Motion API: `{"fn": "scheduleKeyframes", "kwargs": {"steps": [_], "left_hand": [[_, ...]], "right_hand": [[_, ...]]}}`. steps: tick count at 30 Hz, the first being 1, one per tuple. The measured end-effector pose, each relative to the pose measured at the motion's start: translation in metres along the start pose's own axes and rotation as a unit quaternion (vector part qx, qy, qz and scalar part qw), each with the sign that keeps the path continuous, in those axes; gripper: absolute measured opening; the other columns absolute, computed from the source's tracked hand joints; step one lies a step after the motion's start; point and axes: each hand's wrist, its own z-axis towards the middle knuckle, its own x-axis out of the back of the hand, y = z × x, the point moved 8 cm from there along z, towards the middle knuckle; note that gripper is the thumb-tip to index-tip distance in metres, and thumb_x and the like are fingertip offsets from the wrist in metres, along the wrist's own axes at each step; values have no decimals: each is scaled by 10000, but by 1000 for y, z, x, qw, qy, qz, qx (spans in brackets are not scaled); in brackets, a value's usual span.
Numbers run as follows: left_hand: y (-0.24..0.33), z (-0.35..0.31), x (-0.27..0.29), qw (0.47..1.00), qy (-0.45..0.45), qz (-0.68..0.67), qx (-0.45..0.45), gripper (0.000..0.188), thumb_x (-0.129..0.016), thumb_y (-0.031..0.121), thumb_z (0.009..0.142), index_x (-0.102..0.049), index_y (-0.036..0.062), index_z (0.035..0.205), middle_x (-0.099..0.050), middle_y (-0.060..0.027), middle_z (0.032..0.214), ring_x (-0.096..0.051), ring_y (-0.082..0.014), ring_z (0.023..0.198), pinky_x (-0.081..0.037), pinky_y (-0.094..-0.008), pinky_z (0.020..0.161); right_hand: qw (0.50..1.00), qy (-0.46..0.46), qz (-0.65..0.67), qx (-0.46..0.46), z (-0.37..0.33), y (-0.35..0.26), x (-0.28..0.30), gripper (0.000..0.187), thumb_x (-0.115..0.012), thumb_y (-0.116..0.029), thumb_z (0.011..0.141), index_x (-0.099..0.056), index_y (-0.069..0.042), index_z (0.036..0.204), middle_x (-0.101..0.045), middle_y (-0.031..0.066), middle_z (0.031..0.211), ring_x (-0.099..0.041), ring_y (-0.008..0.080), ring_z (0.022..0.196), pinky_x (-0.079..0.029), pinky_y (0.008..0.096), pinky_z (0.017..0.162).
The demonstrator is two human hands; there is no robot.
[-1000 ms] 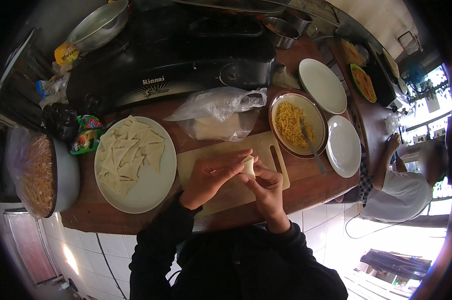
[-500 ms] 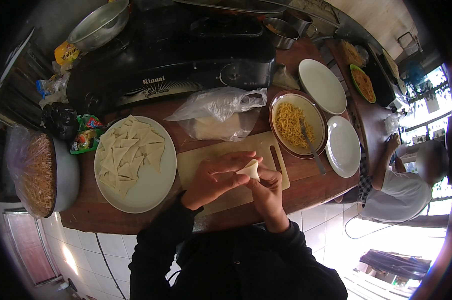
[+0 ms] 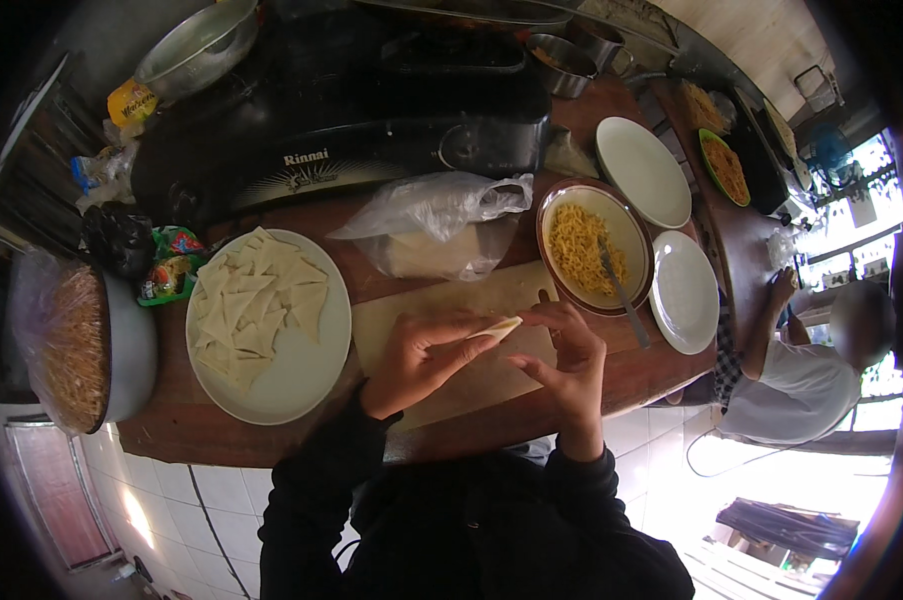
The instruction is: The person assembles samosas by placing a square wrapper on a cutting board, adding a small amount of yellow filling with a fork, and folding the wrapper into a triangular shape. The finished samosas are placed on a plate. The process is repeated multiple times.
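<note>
Hands meet above a wooden board (image 3: pixel 492 300): left hand (image 3: pixel 427 355) pinches a folded pastry piece (image 3: pixel 499 328), right hand (image 3: pixel 572 350) curls loosely beside it, fingers half-bent.

Long black sleeves, seemingly a hooded top.

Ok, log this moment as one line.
left hand: holds pastry piece | right hand: touching it | under: cutting board | left: plate of folded triangles | right: noodle bowl

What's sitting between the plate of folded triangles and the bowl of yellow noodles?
In the head view, a clear plastic bag of pale dough and the wooden cutting board lie between the white plate and noodle bowl.
</note>
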Motion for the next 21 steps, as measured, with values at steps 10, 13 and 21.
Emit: {"fn": "scheduleKeyframes", "kwargs": {"steps": [10, 13, 21], "left_hand": [[5, 1, -5, 995, -38, 56, -67, 194, -673, 40, 769, -669, 20, 962, -650, -72, 837, -604, -177, 760, -463, -277, 670], [2, 1, -3, 998, -33, 39, -39, 190, -679, 47, 770, -671, 24, 958, -651, -60, 829, -602, -144, 743, -462, -258, 652], [-17, -4, -7, 992, -53, -25, 109, 238, -714, 131, 758, -670, 16, 961, -676, -74, 802, -609, -88, 747, -465, -245, 660]], "right_hand": [[981, -26, 193, -8, -1, 4, -15, 143, -697, 6, 734, -685, -7, 877, -539, 88, 1016, -502, 182, 1007, -373, 309, 895], [957, -14, 286, -41, -3, 9, -20, 92, -682, 21, 744, -682, -7, 832, -520, 82, 1030, -492, 177, 1012, -373, 305, 892], [951, 25, 305, -51, -8, 9, -23, 51, -677, 19, 749, -672, -17, 785, -508, 74, 1058, -464, 171, 1042, -349, 315, 908]]}}
